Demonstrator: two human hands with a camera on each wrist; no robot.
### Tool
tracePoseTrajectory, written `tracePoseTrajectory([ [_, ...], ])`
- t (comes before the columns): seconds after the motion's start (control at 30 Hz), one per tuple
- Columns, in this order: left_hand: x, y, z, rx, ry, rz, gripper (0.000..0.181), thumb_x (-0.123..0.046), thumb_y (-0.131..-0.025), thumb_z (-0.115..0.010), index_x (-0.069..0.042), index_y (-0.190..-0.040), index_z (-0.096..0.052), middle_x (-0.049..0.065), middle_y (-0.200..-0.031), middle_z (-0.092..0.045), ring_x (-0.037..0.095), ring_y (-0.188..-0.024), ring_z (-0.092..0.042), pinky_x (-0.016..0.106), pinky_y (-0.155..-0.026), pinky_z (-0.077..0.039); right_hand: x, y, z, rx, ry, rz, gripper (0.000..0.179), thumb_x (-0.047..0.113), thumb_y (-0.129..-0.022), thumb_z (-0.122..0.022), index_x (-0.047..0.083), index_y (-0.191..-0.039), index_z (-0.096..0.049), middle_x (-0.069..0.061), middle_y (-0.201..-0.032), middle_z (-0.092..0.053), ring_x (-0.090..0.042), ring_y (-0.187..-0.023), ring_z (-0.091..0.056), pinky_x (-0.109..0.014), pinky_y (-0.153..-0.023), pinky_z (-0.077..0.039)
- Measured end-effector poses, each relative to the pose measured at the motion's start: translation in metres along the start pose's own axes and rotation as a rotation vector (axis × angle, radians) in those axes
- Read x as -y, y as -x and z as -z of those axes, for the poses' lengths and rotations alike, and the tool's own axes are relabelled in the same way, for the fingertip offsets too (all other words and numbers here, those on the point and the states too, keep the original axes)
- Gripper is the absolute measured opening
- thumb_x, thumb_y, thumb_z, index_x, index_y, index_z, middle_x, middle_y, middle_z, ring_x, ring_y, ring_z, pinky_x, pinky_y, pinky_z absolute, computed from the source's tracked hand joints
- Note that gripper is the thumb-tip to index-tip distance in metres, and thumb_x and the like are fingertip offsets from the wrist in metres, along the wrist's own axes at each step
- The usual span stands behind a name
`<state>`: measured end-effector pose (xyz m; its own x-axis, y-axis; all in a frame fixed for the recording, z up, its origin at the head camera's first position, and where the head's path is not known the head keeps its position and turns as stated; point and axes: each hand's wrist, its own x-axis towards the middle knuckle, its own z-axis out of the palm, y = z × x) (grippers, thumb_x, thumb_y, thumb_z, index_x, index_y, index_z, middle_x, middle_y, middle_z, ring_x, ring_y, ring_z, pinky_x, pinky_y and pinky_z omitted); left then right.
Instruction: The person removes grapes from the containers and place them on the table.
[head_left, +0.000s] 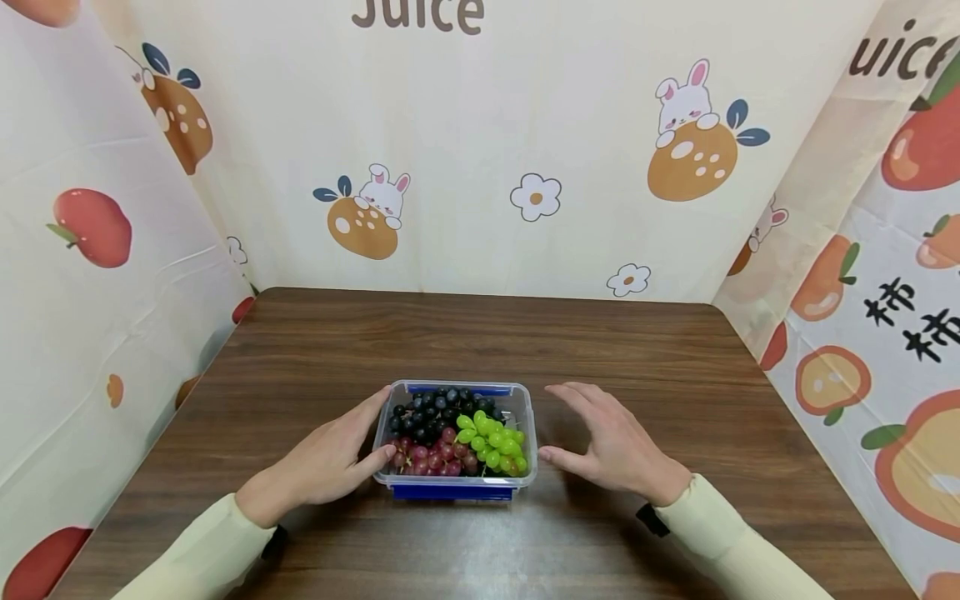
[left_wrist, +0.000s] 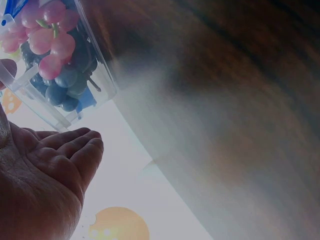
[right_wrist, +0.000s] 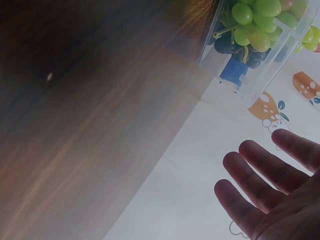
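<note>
A clear plastic food box (head_left: 480,481) with blue clips sits on the table in the head view, its top uncovered. Inside lie dark grapes (head_left: 435,410) at the back, red grapes (head_left: 433,459) at the front left and green grapes (head_left: 497,443) at the right. My left hand (head_left: 326,457) is at the box's left side, fingertips by the back left corner and thumb at the left rim; its fingers look fairly straight in the left wrist view. To the right of the box, my right hand (head_left: 613,437) is held apart from it, fingers spread and holding nothing.
The brown wooden table (head_left: 600,350) extends around the box on every side. A cream curtain (head_left: 480,108) printed with fruit and rabbits stands behind the far edge, with similar printed cloth along the left and right.
</note>
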<state>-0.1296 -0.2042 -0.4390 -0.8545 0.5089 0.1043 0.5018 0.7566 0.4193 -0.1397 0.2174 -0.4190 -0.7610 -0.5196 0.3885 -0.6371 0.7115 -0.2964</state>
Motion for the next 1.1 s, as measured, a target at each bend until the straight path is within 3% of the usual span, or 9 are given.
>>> tracePoseTrajectory([
  [0.63, -0.002, 0.001, 0.001, -0.008, -0.008, -0.008, 0.083, -0.049, -0.104, -0.054, -0.01, -0.166, -0.015, 0.013, -0.167, -0.028, 0.032, -0.144, -0.044, 0.053, -0.111, -0.042, 0.015, -0.014, -0.006, 0.006, -0.03, 0.054, 0.083, 0.068, -0.083, -0.074, 0.011, -0.142, -0.06, -0.001, -0.136, -0.062, -0.022, -0.124, -0.059, -0.048, -0.101, -0.05],
  [1.1, -0.002, 0.0, 0.001, -0.012, -0.011, -0.008, 0.082, -0.046, -0.104, -0.057, -0.01, -0.166, -0.016, 0.013, -0.166, -0.029, 0.031, -0.143, -0.044, 0.052, -0.111, -0.042, 0.026, -0.021, -0.012, 0.027, -0.066, 0.103, 0.083, 0.063, -0.081, -0.079, 0.01, -0.142, -0.059, -0.003, -0.134, -0.063, -0.022, -0.123, -0.059, -0.047, -0.102, -0.05],
])
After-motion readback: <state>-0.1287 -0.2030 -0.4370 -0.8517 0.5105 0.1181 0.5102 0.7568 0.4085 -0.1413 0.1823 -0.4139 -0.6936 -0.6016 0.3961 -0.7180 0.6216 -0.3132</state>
